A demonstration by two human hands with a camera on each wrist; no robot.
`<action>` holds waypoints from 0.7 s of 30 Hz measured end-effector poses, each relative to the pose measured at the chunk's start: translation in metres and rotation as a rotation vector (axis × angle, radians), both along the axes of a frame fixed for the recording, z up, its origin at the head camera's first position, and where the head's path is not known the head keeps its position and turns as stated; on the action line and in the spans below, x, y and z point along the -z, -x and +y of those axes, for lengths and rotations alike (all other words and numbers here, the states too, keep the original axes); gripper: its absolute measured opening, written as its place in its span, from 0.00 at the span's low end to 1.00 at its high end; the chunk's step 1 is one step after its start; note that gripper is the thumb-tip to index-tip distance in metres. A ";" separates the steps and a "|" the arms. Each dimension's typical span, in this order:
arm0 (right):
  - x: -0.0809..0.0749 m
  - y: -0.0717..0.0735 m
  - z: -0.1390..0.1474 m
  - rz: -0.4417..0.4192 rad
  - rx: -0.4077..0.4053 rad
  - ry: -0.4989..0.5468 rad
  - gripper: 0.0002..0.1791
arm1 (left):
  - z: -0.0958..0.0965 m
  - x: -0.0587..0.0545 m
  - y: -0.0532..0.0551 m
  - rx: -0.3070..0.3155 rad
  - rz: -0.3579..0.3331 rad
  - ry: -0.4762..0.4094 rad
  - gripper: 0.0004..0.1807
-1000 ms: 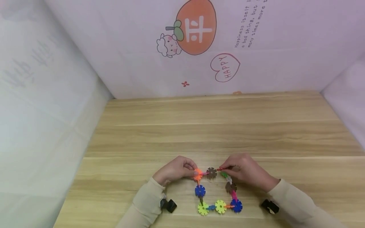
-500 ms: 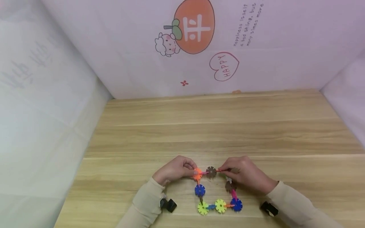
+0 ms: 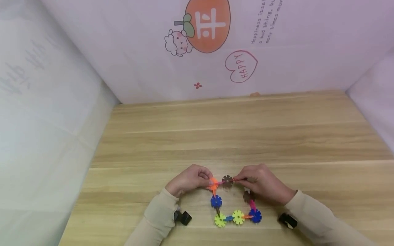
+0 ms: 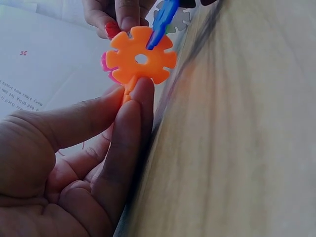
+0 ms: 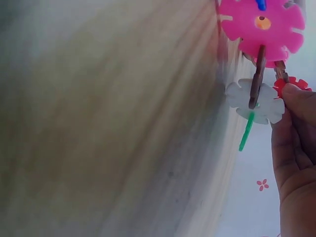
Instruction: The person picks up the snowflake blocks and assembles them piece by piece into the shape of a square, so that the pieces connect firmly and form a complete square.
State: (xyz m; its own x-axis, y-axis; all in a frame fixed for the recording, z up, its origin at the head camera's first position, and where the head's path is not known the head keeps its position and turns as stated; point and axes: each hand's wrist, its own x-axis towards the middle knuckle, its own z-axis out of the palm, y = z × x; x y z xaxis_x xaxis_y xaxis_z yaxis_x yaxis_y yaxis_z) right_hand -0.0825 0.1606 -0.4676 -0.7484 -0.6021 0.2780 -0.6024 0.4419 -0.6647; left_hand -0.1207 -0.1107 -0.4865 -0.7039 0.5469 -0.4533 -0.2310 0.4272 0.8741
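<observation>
Slotted plastic discs are linked into a roughly four-sided chain on the wooden table. At its far left corner my left hand point(image 3: 189, 179) pinches an orange disc point(image 4: 129, 91), seen edge-on and joined to another orange disc point(image 4: 140, 57). My right hand point(image 3: 263, 179) pinches a red disc point(image 5: 296, 88) between thumb and finger, right at a brown disc point(image 3: 227, 181) on the far side. Below that hand, the chain's right end carries a white disc point(image 5: 269, 103) and a green disc point(image 5: 247, 133) sticking out from it. In the head view the right hand hides the green disc.
The near side of the chain has yellow-green discs point(image 3: 238, 217) and a blue disc point(image 3: 254, 216) at the right corner. Black wrist devices point(image 3: 185, 218) sit by both sleeves. A printed white sheet point(image 3: 147, 51) stands behind the wooden table point(image 3: 172, 136).
My right hand has shifted slightly left with the red disc, closer to the brown disc. The green disc is now covered in the head view. The left hand keeps its hold; the head view has tilted slightly.
</observation>
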 end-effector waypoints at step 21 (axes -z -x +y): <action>-0.003 -0.002 0.003 -0.009 0.025 -0.136 0.10 | 0.001 -0.006 0.000 -0.017 -0.023 0.010 0.07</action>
State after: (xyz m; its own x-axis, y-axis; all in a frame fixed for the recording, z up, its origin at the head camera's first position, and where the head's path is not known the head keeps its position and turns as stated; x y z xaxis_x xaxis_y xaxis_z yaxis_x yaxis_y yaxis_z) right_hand -0.0806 0.1639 -0.4651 -0.7659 -0.6147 0.1885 -0.5843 0.5432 -0.6029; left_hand -0.1205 -0.1100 -0.4803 -0.7024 0.5304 -0.4746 -0.2579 0.4318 0.8643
